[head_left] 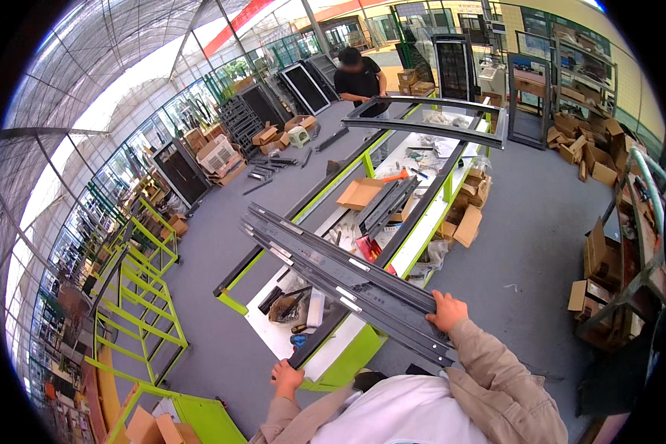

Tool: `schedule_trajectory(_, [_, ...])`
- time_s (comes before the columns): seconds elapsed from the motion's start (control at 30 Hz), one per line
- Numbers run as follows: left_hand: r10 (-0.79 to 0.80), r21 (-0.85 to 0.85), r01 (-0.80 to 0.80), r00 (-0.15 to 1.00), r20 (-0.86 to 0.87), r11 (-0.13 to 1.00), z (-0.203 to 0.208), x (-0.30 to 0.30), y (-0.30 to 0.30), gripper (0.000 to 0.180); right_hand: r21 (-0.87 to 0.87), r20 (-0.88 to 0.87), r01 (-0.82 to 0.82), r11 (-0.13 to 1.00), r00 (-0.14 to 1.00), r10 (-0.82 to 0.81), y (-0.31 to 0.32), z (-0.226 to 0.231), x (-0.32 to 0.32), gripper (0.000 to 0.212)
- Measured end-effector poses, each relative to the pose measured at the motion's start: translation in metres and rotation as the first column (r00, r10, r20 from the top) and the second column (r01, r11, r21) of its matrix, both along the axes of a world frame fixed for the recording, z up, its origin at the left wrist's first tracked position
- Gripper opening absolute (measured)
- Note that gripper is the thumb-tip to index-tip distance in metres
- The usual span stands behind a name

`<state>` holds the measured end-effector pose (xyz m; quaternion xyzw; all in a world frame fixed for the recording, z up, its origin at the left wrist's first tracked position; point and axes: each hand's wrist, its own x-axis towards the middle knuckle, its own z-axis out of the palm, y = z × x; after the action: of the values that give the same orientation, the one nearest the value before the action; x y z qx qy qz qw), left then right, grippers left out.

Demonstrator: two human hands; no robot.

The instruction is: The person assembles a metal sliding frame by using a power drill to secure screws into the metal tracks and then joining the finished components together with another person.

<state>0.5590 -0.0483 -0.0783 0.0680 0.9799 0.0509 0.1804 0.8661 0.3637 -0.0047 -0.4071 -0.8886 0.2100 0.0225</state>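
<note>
Several long dark grey metal profiles (pixel 325 263) lie side by side, slanting across the rails of a green workbench (pixel 340 366). White label strips show on some of them. My right hand (pixel 447 311) is closed on the edge of the outermost profile, close to its near right end. At the bench's near left corner, my left hand (pixel 286 376) is closed round the end of a black-topped rail (pixel 322 340). Its fingertips are partly hidden. Under the profiles, the white bench shelf (pixel 337 354) holds an open box of dark parts (pixel 292 305) and a blue-handled tool (pixel 298 340).
Across the bench's far end lies a dark rectangular frame (pixel 429 126), with a person in black (pixel 359 78) standing behind it. Cardboard boxes (pixel 466 222) sit along the bench's right side. Green trolleys (pixel 140 296) stand at left; a loaded rack (pixel 636 244) stands at right.
</note>
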Motion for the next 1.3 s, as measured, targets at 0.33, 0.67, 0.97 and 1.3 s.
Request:
schedule_trajectory(0.33, [-0.014,-0.003,0.014,0.998,-0.056,1.0,-0.004,0.005,0.004,0.071,0.02,-0.029,-0.008,1.0,1.0,0.009,0.002,-0.011,0.005,0.078])
schedule_trajectory(0.67, [-0.008,-0.003,0.008,0.999,-0.037,1.0,0.004,0.002,0.002,0.074,0.126,-0.075,0.007,0.992,0.997,0.002,-0.004,-0.01,0.0,0.088])
schedule_trajectory(0.97, [-0.102,0.217,0.159,0.962,-0.254,0.963,-0.008,0.024,-0.027,0.079,-0.54,-0.687,-0.176,0.823,0.658,-0.31,-0.028,0.117,0.031,0.085])
schedule_trajectory(1.3, [-0.689,0.647,0.37,0.638,0.345,0.667,-0.019,0.227,0.022,0.048,-0.701,-0.64,-0.273,0.658,0.647,-0.414,-0.06,0.169,0.114,0.084])
